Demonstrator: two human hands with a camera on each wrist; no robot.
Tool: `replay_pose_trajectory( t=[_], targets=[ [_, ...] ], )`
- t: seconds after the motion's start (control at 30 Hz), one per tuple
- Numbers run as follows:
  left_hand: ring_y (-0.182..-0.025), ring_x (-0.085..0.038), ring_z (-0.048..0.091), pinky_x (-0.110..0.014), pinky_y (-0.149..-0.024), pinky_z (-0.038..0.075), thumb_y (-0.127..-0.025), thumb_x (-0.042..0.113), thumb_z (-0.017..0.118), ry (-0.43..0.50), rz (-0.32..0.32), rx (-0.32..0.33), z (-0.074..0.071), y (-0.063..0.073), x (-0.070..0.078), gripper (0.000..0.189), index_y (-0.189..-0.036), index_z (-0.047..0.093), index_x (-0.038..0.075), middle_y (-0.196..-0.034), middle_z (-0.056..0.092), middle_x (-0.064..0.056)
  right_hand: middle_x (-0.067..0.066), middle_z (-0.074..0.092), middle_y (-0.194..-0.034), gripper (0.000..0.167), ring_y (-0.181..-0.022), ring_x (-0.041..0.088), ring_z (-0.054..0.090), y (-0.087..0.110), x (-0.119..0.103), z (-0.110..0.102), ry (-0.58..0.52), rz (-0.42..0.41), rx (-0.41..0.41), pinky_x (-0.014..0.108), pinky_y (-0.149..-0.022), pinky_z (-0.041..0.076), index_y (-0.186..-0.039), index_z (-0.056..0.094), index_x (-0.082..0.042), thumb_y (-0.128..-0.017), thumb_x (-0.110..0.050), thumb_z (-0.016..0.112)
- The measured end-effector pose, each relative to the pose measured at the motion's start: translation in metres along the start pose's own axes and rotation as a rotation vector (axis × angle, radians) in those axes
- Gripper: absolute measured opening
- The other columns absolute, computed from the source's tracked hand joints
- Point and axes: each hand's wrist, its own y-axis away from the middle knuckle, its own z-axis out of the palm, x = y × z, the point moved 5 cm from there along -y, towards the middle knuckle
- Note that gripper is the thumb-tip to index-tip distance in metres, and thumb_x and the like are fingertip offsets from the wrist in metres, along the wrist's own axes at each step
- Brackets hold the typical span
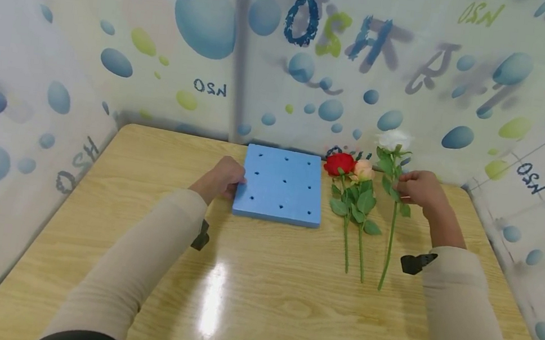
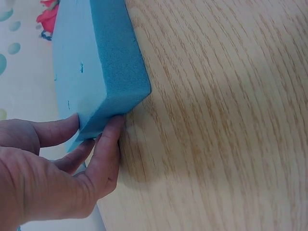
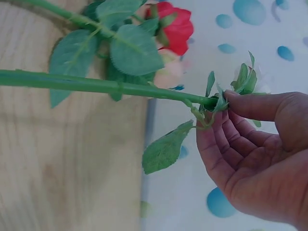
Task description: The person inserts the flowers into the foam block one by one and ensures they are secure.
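Note:
A thick blue foam block (image 1: 270, 189) with rows of small holes lies at the back of the table. My left hand (image 1: 227, 177) holds its left edge, thumb at the top edge and fingers against the side in the left wrist view. To the right, my right hand (image 1: 420, 189) pinches the leafy upper stem of a white rose (image 1: 395, 140) between thumb and fingers. The long green stem (image 3: 96, 83) points toward the front edge of the table. Between block and right hand lie a red rose (image 1: 339, 164) and a peach rose (image 1: 363, 170), side by side.
The wooden table (image 1: 296, 309) carries all these things. A pale patterned wall covering (image 1: 159, 94) with blue and green spots rises close behind the block and flower heads, and on both sides. A bright reflection sits on the tabletop, front of the block.

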Motion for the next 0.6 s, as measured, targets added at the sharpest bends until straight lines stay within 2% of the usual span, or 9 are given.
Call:
replay_pose_trajectory(
  t=[0.23, 0.6],
  targets=[
    [-0.098, -0.026, 0.061, -0.036, -0.077, 0.058, -0.096, 0.006, 0.053, 0.016, -0.005, -0.015, 0.000, 0.000, 0.000, 0.030, -0.125, 0.051, -0.002, -0.111, 0.058, -0.014, 0.020, 0.051, -0.117, 0.047, -0.082, 0.006, 0.056, 0.006, -0.021, -0.002, 0.017, -0.048, 0.040, 0.020, -0.074, 0.056, -0.133, 0.041, 0.013, -0.100, -0.018, 0.049],
    [-0.093, -0.026, 0.062, -0.035, -0.073, 0.059, -0.096, 0.005, 0.053, 0.012, -0.002, -0.007, 0.000, 0.000, -0.001, 0.026, -0.121, 0.053, -0.002, -0.106, 0.059, -0.014, 0.022, 0.050, -0.120, 0.044, -0.092, 0.021, 0.058, 0.018, -0.055, 0.004, 0.051, -0.110, 0.083, 0.031, -0.079, 0.055, -0.132, 0.044, 0.009, -0.099, -0.020, 0.052]
  ],
)
